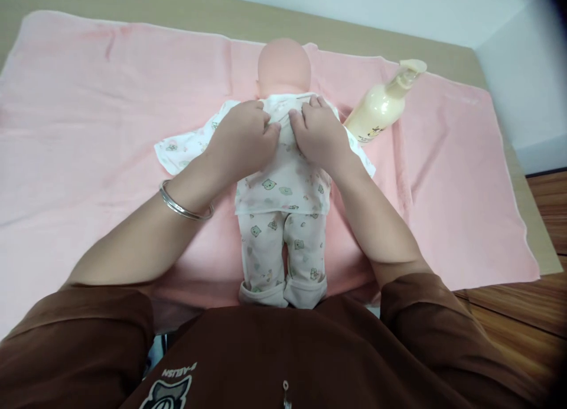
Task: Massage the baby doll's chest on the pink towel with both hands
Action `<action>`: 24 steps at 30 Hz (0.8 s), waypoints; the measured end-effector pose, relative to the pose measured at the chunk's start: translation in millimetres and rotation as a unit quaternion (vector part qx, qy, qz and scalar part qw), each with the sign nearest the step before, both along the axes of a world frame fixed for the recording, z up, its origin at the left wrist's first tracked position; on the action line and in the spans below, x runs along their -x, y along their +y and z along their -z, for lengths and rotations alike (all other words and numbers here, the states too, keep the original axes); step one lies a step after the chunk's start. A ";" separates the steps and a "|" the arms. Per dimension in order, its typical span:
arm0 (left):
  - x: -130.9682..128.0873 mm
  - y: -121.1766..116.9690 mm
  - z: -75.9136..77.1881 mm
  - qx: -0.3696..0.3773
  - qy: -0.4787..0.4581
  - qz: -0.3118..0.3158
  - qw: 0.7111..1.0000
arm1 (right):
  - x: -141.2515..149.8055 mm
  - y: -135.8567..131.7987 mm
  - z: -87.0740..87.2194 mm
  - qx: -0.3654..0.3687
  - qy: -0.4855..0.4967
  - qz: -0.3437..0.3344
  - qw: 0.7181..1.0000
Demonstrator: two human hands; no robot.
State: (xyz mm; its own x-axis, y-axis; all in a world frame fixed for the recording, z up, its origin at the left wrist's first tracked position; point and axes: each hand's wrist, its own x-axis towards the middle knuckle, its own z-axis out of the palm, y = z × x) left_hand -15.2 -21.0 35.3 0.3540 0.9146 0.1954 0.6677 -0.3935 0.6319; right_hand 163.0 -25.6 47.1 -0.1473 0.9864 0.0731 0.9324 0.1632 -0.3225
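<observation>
A bald vinyl baby doll (283, 64) lies on its back on a pink towel (80, 102), its head pointing away from me. It wears a white top (283, 185) and matching trousers (281, 249), both with a small bear print. My left hand (241, 140), with a silver bangle on the wrist, has its fingers curled on the top near the doll's neck. My right hand (319, 138) grips the fabric from the other side. A cream pump bottle (381, 102) lies tilted on the towel, just beyond my right hand.
The towel covers a beige table (527, 208), whose edge runs along the right side. A wooden floor (547, 220) lies below it on the right, and a white wall (522, 72) rises behind. My brown sleeves and shirt fill the bottom of the view.
</observation>
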 end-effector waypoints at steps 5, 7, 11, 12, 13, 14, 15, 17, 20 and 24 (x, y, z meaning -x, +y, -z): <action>-5.9 1.5 3.5 -0.050 0.004 -0.001 0.999 | 2.2 0.2 1.6 -0.026 -0.034 0.008 0.999; -5.8 7.8 6.9 -0.046 -0.013 -0.010 0.999 | 6.8 -9.4 -1.3 -0.048 -0.061 0.004 0.997; -3.6 21.8 12.4 -0.008 -0.024 -0.018 1.000 | 18.5 -33.5 -9.1 -0.090 -0.127 -0.022 0.988; -3.7 24.8 14.6 -0.007 -0.015 -0.026 1.000 | 21.0 -38.0 -10.4 -0.093 -0.138 -0.032 0.985; -4.2 27.4 17.3 -0.014 -0.005 -0.036 0.999 | 22.9 -41.1 -11.3 -0.092 -0.147 -0.037 0.984; -4.7 29.3 20.5 -0.024 0.004 -0.043 0.999 | 23.9 -42.4 -11.6 -0.089 -0.149 -0.039 0.984; -5.3 30.2 23.9 -0.032 0.010 -0.047 0.998 | 23.9 -41.9 -11.5 -0.087 -0.145 -0.038 0.985; -5.9 28.6 29.4 -0.038 0.011 -0.044 0.998 | 20.7 -35.3 -10.1 -0.078 -0.115 -0.041 0.989; -5.8 16.5 30.8 -0.030 -0.006 -0.030 0.999 | 10.5 -16.8 -5.1 -0.054 -0.046 -0.032 0.997; -5.9 -3.5 21.9 -0.057 -0.033 0.019 0.998 | -2.6 5.6 6.5 -0.021 0.003 0.013 1.000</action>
State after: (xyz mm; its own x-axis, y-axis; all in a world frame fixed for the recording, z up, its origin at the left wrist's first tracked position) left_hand -9.3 -24.5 13.4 0.3705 0.8712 0.3221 0.6092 -0.4897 0.6238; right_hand 165.6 -20.0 40.6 -0.1201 0.9860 0.1158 0.9346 0.1516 -0.3219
